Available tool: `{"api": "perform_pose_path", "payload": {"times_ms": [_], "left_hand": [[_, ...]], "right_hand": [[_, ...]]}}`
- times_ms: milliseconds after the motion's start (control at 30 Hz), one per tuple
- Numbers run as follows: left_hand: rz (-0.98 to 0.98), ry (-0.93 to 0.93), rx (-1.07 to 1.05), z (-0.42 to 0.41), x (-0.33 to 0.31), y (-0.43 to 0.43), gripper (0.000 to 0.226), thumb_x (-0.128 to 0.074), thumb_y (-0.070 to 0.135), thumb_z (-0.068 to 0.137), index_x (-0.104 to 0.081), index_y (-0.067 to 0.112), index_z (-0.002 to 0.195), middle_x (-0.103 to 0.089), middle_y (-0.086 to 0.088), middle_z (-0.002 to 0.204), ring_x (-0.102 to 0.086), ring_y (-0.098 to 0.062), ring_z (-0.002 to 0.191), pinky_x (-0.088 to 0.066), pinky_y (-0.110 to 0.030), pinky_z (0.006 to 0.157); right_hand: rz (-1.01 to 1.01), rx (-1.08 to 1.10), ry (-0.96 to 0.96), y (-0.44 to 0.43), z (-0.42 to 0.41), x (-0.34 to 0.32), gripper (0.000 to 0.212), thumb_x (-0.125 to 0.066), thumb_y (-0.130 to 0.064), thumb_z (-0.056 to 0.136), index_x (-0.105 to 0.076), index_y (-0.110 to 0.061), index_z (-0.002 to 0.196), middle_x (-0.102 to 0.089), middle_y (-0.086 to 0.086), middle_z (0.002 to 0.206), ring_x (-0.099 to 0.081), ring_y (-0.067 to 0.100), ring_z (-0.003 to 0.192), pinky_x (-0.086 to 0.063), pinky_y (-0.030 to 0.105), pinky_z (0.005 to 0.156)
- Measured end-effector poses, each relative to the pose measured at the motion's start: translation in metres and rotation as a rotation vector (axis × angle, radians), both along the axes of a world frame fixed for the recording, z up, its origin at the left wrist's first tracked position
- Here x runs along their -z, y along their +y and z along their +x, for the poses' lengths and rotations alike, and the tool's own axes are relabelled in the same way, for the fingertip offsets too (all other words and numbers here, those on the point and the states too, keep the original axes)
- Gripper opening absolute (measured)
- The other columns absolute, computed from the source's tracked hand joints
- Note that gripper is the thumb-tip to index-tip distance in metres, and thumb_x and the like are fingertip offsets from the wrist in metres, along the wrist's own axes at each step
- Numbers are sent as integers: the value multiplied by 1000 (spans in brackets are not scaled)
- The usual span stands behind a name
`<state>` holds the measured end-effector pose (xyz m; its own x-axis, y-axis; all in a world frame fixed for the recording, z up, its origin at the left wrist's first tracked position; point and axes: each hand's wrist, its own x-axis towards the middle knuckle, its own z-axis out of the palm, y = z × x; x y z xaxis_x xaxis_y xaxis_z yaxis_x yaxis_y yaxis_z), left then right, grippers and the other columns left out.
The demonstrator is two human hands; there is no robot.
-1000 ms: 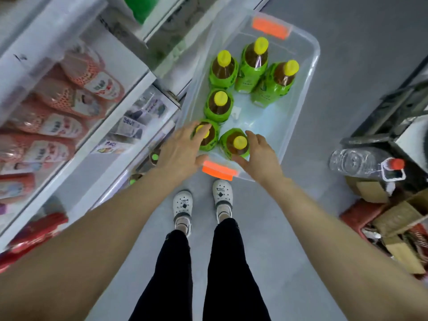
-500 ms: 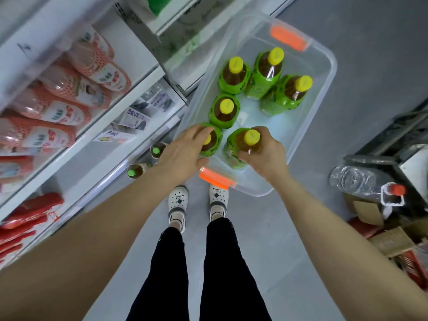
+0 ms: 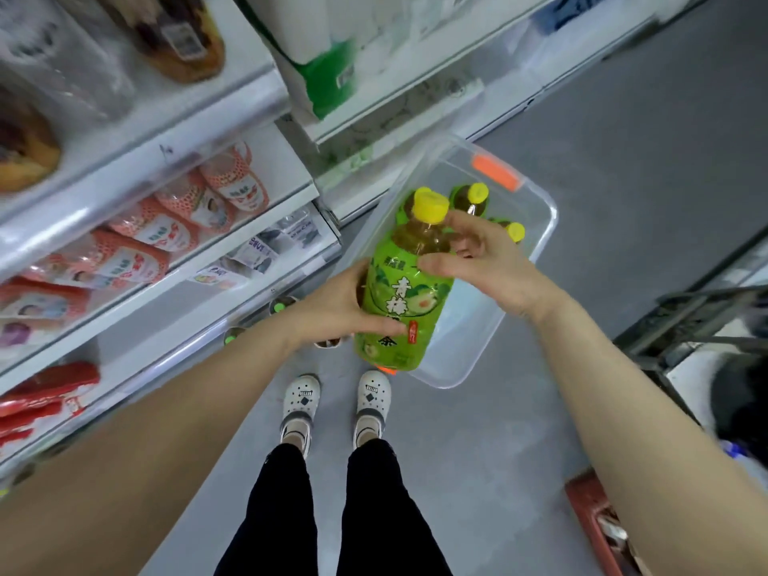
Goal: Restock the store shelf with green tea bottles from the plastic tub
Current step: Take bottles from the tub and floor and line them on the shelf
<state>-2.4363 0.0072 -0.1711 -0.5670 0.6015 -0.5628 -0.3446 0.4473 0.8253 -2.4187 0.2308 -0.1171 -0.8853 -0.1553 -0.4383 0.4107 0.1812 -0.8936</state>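
A green tea bottle (image 3: 405, 301) with a yellow cap hangs upright above the near end of the clear plastic tub (image 3: 540, 226), which stands on the floor with orange handles. My right hand (image 3: 490, 264) curls round the bottle's neck and shoulder. My left hand (image 3: 332, 309) grips its lower body, thumb across the label. Two more yellow-capped green tea bottles (image 3: 478, 195) show in the tub behind it; the rest of the tub's inside is hidden. The store shelf (image 3: 232, 264) runs along the left.
Red-and-white packets fill the middle shelves on the left. Green-capped bottle tops (image 3: 282, 304) poke out of the bottom shelf near my left wrist. My white shoes (image 3: 332, 403) stand on the grey floor. A dark metal frame (image 3: 706, 313) and a red crate (image 3: 590, 517) lie right.
Both hands have risen from the tub's near end. The bottle my right hand took has come up out of the tub toward me, and my left hand now grips its body.
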Motion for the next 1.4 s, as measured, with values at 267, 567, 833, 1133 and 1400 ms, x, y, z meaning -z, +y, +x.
{"api": "perform_pose_path", "payload": {"times_ms": [267, 567, 833, 1133, 1400], "left_hand": [[-48, -135, -366, 25, 19, -50, 83, -94, 36, 55, -49, 35, 124, -70, 14, 114, -67, -5, 103, -53, -41, 95], [-144, -80, -488, 28, 47, -56, 83, -93, 45, 46, -52, 35, 119, -71, 16, 108, -68, -1, 96, -55, -32, 89], [-131, -121, -540, 32, 55, -53, 82, -93, 37, 51, -53, 30, 122, -71, 13, 110, -68, -1, 95, -54, -26, 82], [-186, -133, -466, 19, 49, -47, 78, -91, 44, 50, -54, 34, 118, -70, 16, 106, -68, 3, 91, -53, -23, 81], [-180, -147, -481, 17, 48, -45, 79, -83, 45, 56, -55, 26, 127, -71, 12, 111, -69, -2, 96, -54, -28, 86]], "right_hand": [[361, 240, -114, 3, -9, 124, 61, -77, -27, 84, -50, -13, 137, -56, 5, 128, -56, 20, 115, -48, 31, 90], [516, 159, -13, -28, -14, 212, 92, -89, -22, 66, -38, -13, 142, -50, 1, 136, -50, 15, 117, -46, 42, 99], [522, 301, 27, -9, 7, 220, 75, -89, -36, 60, -44, -23, 120, -61, -5, 115, -62, 17, 87, -55, 45, 82], [720, -59, -5, 13, 13, 211, 117, -94, -24, 58, -25, -28, 152, -39, 19, 134, -46, 34, 121, -41, 40, 103], [712, -181, 21, 24, -9, 215, 102, -95, -15, 54, -37, -16, 138, -57, 10, 131, -59, 37, 111, -46, 37, 89]]}}
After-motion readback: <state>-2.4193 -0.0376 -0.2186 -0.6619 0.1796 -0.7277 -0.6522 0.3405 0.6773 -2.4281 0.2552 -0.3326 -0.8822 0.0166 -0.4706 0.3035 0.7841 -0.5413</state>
